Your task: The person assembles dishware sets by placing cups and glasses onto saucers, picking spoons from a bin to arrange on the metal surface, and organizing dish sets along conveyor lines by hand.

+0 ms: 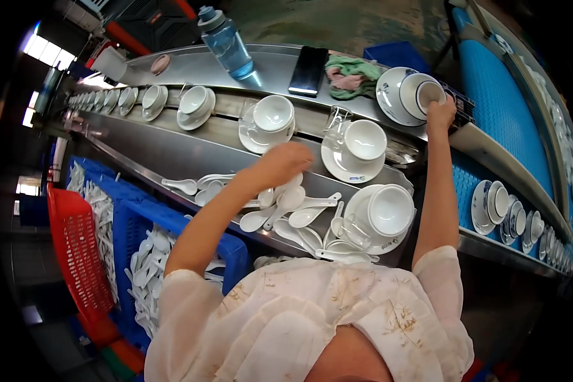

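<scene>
My right hand (440,114) pinches the rim of a small white bowl (430,93) at the upper right. That bowl sits within a larger bowl on a blue-patterned plate (391,95). Over the near edge of the steel line, my left hand (285,165) is curled with its knuckles up; its fingertips are hidden. Just below it lie loose white spoons (291,198). Beside the left hand stands a white bowl (274,113) on a plate with a glass. Another bowl (365,139) with plate and glass is between my hands, and a third bowl (390,210) stands nearer me.
Bowl-and-plate sets run along the conveyor (229,121) to the far left. A water bottle (228,48), black phone (309,71) and cloth (352,76) lie on the back ledge. Blue crates (171,213) of spoons and a red basket (76,248) stand left; a blue belt (496,95) runs right.
</scene>
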`<state>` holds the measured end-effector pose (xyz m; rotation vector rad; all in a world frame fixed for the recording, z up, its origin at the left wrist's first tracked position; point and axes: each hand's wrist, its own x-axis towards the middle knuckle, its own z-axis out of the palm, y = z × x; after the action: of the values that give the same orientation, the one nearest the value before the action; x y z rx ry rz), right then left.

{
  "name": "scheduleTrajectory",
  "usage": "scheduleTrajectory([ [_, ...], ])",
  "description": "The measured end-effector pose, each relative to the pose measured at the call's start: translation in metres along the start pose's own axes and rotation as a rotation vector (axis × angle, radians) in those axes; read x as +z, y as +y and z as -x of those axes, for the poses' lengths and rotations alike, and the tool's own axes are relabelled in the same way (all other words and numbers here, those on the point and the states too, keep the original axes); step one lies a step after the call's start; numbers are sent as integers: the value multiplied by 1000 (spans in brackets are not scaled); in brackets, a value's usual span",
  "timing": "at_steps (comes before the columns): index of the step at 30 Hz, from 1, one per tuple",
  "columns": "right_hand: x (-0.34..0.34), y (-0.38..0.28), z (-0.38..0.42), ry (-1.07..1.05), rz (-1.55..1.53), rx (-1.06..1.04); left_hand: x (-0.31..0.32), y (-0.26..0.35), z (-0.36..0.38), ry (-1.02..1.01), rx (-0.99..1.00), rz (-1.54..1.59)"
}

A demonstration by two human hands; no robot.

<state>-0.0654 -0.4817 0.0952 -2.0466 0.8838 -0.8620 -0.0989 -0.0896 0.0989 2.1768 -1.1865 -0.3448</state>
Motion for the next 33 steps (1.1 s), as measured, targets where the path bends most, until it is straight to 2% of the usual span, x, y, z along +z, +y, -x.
scheduleTrajectory([
  [2, 16, 29, -17, -144, 20, 21, -27, -20, 40, 175, -112, -59],
  [3, 21, 60, -35, -346, 13, -16, -40, -28, 60, 262, -193, -133],
  [4, 15, 65, -33, -276, 177, -263, -53, -34, 79, 210, -275, -198],
  [6, -36, -3, 11, -488, -53, 77, -65, -49, 114, 108, -371, -252],
  [7, -57, -7, 21, -609, 23, -42, -62, -53, 126, 60, -386, -241],
  [8, -79, -10, 30, -730, 104, -162, -64, -45, 125, -42, -528, -193],
  [9, -103, -29, 54, -929, 33, -86, -56, -52, 133, 51, -536, -123],
  [10, -119, -36, 69, -1191, 64, -194, -57, -45, 128, 1, -612, -155],
  [11, -127, -33, 84, -1365, 132, -296, -57, -45, 129, 14, -612, -101],
  [12, -133, -28, 107, -1414, 72, -302, -58, -46, 130, 30, -616, -50],
  [13, -134, -23, 124, -1399, 77, -438, -59, -44, 129, 32, -612, -31],
  [16, -135, -21, 136, -1346, -86, -76, -60, -44, 129, 85, -594, 0],
  [19, -137, -10, 136, -1227, -182, -28, -54, -58, 133, 226, -578, -15],
  [20, -138, -8, 133, -1182, -215, 109, -51, -61, 133, 282, -594, -14],
  [21, -138, -2, 127, -1098, -203, 106, -50, -63, 135, 337, -613, -12],
  [24, -127, 9, 105, -840, -221, 150, -54, -70, 141, 236, -627, -179],
  [25, -124, 8, 100, -789, -248, 227, -54, -71, 142, 214, -610, -198],
  [28, -101, 26, 92, -664, -290, 233, -50, -72, 141, 313, -317, -484],
  [29, -94, 29, 92, -638, -264, 195, -49, -73, 138, 345, -329, -464],
  [31, -122, 35, 87, -467, -21, -80, -49, -75, 138, 409, -371, -439],
  [33, -137, 13, 77, -356, 142, -390, -63, -86, 145, 534, -506, -250],
])
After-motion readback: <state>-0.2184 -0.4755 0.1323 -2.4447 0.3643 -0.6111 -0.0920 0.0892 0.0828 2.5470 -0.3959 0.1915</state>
